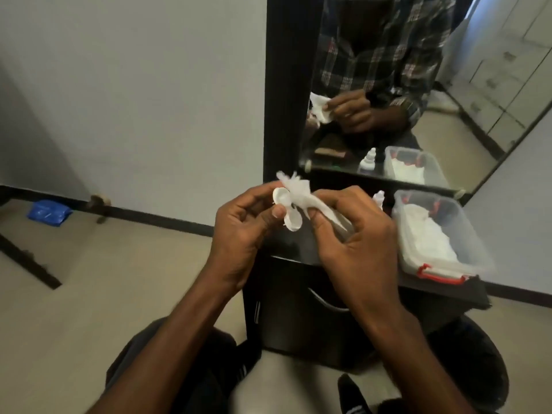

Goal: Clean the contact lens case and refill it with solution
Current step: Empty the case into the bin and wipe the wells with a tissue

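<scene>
Room: pale walls, beige floor, a dark-framed mirror (388,85) standing at the back edge of a black cabinet (298,309).
Left hand (239,231): fingers curled round the white contact lens case (285,209), thumb pressed on it, held above the cabinet's left edge.
Right hand (355,234): pinches a twisted white tissue (301,194) against the case's upper well.
Solution bottle (378,198): on the cabinet top, mostly hidden behind the right hand.
Clear plastic box (442,234): at the cabinet top's right edge, red latch, white material inside.
</scene>
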